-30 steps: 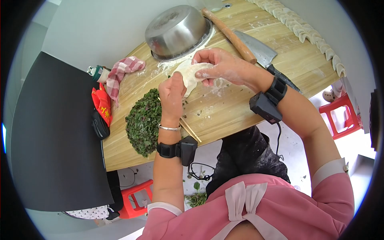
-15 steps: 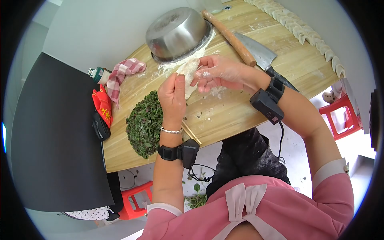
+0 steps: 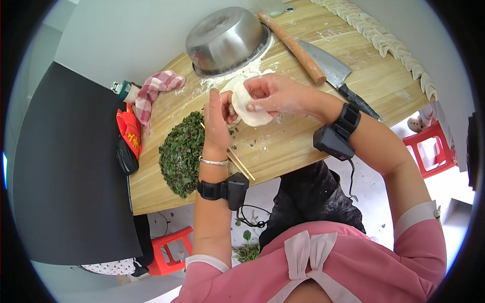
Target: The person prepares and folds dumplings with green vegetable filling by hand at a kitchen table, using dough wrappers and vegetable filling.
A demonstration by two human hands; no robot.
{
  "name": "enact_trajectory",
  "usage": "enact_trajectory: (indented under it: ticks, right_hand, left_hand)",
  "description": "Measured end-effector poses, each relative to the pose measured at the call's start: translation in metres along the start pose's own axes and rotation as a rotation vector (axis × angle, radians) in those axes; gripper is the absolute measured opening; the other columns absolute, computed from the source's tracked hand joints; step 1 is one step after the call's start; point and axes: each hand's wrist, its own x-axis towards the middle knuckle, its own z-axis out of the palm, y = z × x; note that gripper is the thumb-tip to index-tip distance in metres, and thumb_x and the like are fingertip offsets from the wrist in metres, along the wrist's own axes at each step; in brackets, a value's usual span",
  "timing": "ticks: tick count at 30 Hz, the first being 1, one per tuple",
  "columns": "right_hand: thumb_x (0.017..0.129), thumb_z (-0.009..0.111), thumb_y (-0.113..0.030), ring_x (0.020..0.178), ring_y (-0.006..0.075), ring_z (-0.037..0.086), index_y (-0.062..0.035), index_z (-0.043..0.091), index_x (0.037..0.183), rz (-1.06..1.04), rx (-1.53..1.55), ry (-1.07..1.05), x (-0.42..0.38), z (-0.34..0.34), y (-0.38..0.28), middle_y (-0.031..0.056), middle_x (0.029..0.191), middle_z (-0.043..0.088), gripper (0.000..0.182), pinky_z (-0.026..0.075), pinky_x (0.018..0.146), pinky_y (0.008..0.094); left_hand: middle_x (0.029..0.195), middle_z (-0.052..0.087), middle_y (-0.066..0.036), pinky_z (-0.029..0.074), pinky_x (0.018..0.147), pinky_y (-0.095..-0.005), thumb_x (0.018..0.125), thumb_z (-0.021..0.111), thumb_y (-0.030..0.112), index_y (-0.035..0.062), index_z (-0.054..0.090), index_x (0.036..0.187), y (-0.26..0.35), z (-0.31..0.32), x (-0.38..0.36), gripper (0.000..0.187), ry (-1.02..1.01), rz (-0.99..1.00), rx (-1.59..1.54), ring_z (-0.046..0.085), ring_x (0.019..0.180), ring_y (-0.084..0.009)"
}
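A round white dough wrapper (image 3: 247, 113) is gripped at its right edge by my right hand (image 3: 270, 96), thumb on the near face and fingers bent behind it. My left hand (image 3: 218, 113) is at the wrapper's left side, thumb raised and apart from its curled fingers. Those fingertips are close to the wrapper's edge and partly hidden. More pale dough shows just behind the wrapper, on the floured board. Under my left wrist lie wooden chopsticks (image 3: 240, 164), beside a mound of chopped dark-green leaves (image 3: 182, 154).
An upturned steel bowl (image 3: 227, 43) stands at the back. A rolling pin (image 3: 293, 48) and a cleaver (image 3: 328, 65) lie right of it. Folded dumplings (image 3: 376, 38) line the far right edge. A checked cloth (image 3: 156, 91) and a red packet (image 3: 130, 129) are at left.
The dough piece, seen narrow between both hands before, now faces the camera as a round wrapper in my right hand. My left thumb has lifted off, and that hand has shifted slightly left.
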Motion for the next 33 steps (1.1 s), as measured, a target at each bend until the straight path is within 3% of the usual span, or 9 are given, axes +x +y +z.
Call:
enact_trajectory:
  ticks: [5,7,11,13,16,20,23,25,33]
  right_hand:
    - [0.085,0.059,-0.015,0.075,0.0054,0.053,-0.0028,0.061,0.101,0.056,-0.069,-0.201,0.003,-0.002,0.013,-0.0010,0.084,0.061,0.020,0.043,0.062,0.0224]
    - [0.085,0.059,-0.015,0.075,0.0058,0.054,-0.0021,0.061,0.101,0.055,-0.079,-0.196,0.000,0.000,0.006,-0.0008,0.085,0.061,0.020,0.044,0.064,0.0227]
    - [0.086,0.060,-0.018,0.076,0.0065,0.055,-0.0012,0.061,0.100,0.016,-0.101,-0.176,-0.002,0.000,0.005,-0.0010,0.084,0.061,0.022,0.046,0.068,0.0237]
    - [0.087,0.061,-0.019,0.075,0.0062,0.055,-0.0010,0.061,0.100,0.040,-0.130,-0.154,-0.003,0.001,0.000,-0.0011,0.084,0.061,0.022,0.046,0.068,0.0235]
    - [0.088,0.061,-0.022,0.075,0.0055,0.055,-0.0012,0.061,0.099,0.039,-0.147,-0.128,-0.001,0.001,0.002,-0.0012,0.083,0.061,0.023,0.046,0.068,0.0228]
    - [0.091,0.060,-0.024,0.077,0.0019,0.051,-0.0014,0.059,0.102,0.049,-0.006,-0.134,0.000,-0.001,0.005,-0.0050,0.086,0.058,0.025,0.044,0.068,0.0201]
    - [0.091,0.060,-0.024,0.077,0.0019,0.052,-0.0018,0.058,0.100,0.020,0.026,-0.047,-0.002,0.004,0.000,-0.0054,0.086,0.058,0.024,0.044,0.068,0.0196]
    - [0.091,0.060,-0.024,0.076,0.0018,0.052,-0.0024,0.059,0.100,0.014,0.063,-0.042,-0.002,0.006,0.000,-0.0056,0.085,0.058,0.023,0.044,0.066,0.0194]
    - [0.091,0.059,-0.024,0.068,0.0007,0.050,-0.0052,0.059,0.100,0.073,0.066,-0.090,-0.001,0.003,0.002,-0.0067,0.079,0.056,0.021,0.038,0.054,0.0176]
  left_hand:
    - [0.063,0.046,0.006,0.028,0.049,-0.0203,0.095,0.049,0.032,0.0045,0.055,0.072,0.011,0.003,-0.005,0.037,-0.013,-0.149,-0.046,0.037,0.055,-0.0019]
    - [0.069,0.052,0.006,0.030,0.050,-0.0190,0.096,0.048,0.026,0.0071,0.059,0.082,0.010,0.003,-0.004,0.026,-0.080,-0.149,-0.029,0.040,0.058,-0.0011]
    - [0.067,0.049,0.008,0.031,0.050,-0.0180,0.094,0.051,0.021,0.0077,0.059,0.080,0.011,0.007,-0.005,0.021,-0.043,-0.132,-0.049,0.040,0.057,-0.0010]
    - [0.063,0.045,0.008,0.028,0.049,-0.0205,0.094,0.051,0.021,0.0011,0.060,0.079,0.006,0.001,-0.003,0.027,-0.085,-0.021,0.228,0.038,0.056,-0.0014]
    - [0.063,0.042,0.008,0.026,0.048,-0.0207,0.094,0.052,0.021,0.0012,0.060,0.077,0.000,0.001,-0.001,0.028,-0.083,0.084,0.251,0.035,0.056,-0.0018]
    - [0.062,0.039,0.009,0.025,0.047,-0.0207,0.094,0.054,0.021,0.0014,0.059,0.076,-0.001,-0.004,-0.003,0.028,0.001,0.035,0.213,0.033,0.056,-0.0014]
    - [0.062,0.039,0.010,0.024,0.047,-0.0204,0.095,0.054,0.021,0.0019,0.058,0.074,-0.001,-0.004,-0.002,0.028,-0.094,0.058,-0.080,0.031,0.056,-0.0013]
    - [0.061,0.038,0.009,0.023,0.047,-0.0205,0.096,0.053,0.021,0.0034,0.052,0.068,0.008,0.013,-0.004,0.032,0.034,0.043,0.103,0.030,0.056,-0.0018]
    - [0.064,0.038,0.009,0.024,0.049,-0.0194,0.096,0.050,0.016,0.0079,0.044,0.067,0.001,0.005,-0.002,0.031,-0.055,0.185,0.329,0.031,0.058,-0.0008]
